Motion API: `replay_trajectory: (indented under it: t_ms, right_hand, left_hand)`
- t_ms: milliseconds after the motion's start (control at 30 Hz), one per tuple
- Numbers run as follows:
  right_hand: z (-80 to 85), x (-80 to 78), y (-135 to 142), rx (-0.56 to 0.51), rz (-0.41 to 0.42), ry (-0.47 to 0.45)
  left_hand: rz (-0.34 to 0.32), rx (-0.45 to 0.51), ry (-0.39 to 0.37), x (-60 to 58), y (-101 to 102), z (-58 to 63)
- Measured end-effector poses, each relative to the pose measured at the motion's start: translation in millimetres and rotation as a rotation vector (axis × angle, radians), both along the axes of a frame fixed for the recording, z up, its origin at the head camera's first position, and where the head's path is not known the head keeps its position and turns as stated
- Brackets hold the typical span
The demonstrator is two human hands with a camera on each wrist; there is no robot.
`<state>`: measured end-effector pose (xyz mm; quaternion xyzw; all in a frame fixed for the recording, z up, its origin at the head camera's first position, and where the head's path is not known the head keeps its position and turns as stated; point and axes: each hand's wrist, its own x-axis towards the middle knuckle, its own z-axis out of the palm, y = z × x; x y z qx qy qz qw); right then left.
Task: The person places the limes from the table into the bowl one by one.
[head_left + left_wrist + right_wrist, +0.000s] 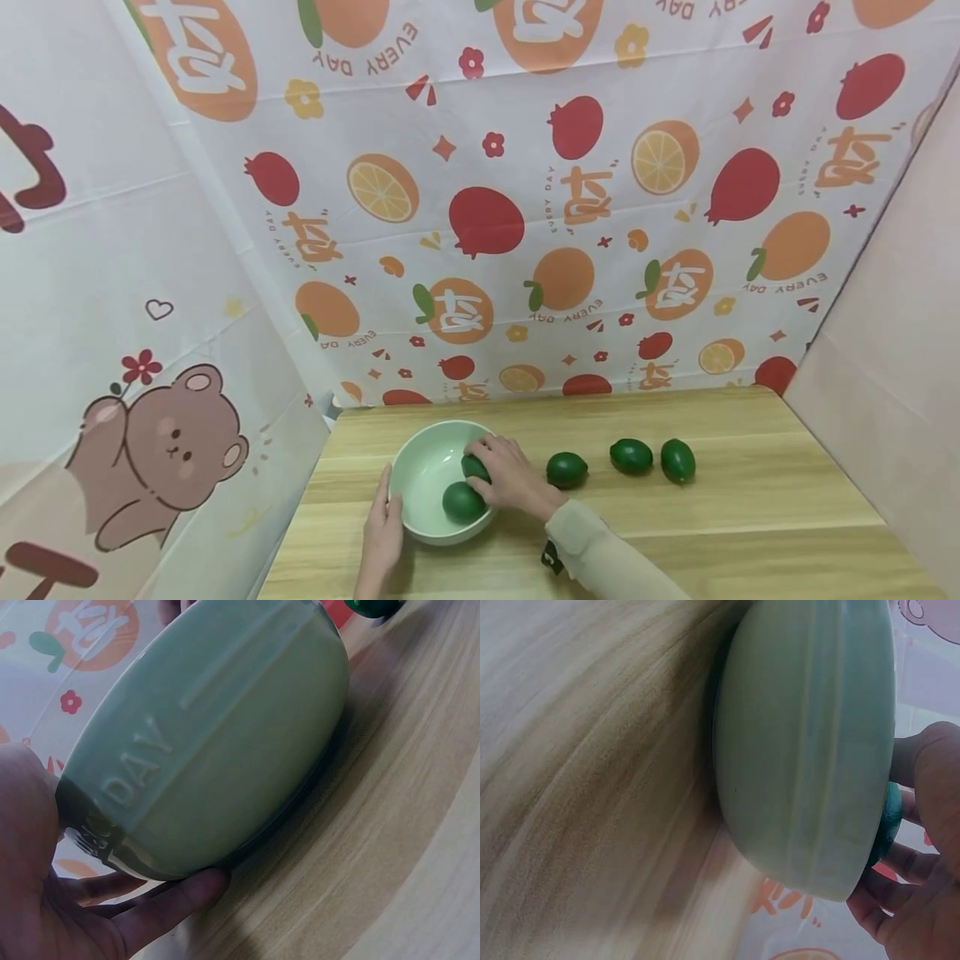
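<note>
Wooden table (pixel 720 533) — fruit-printed cloth (pixel 540 225) behind.

A yellow-brown, wood-grained desk (pixel 780 508) has its far edge along the foot of a tall white fabric backdrop (pixel 525 117). Printed across that backdrop are round orange fruits with green leaves (pixel 564 279), cut orange slices (pixel 382 188), red pomegranate-shaped fruits (pixel 486 221), small yellow flowers (pixel 632 45) and curved "EVERY DAY" lettering (pixel 386 55), much of it upside down. On the left hangs a creased white cloth (pixel 90 267) bearing a large printed brown bear (pixel 161 450) with a dark-red petalled flower (pixel 141 367) by its raised paw; a thin heart outline (pixel 159 310) sits above the bear. A plain off-white sheet (pixel 892 375) lines the right side.
</note>
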<state>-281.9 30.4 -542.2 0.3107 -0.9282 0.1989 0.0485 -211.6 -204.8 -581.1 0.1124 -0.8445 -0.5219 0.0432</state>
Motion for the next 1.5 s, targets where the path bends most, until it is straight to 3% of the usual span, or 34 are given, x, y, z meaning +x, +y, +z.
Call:
replay_trajectory:
  t_ms: [900,1500]
  right_hand:
    - [-3.7,0.0,-4.2,0.088,0.005,0.030]
    - [-3.9,-1.4,-6.9,0.111,-0.005,-0.009]
  left_hand:
    - [0.010,-0.017,0.047,0.5,-1.7,-0.8]
    - [0.011,-0.008,0.016,0.3,-0.4,-0.2]
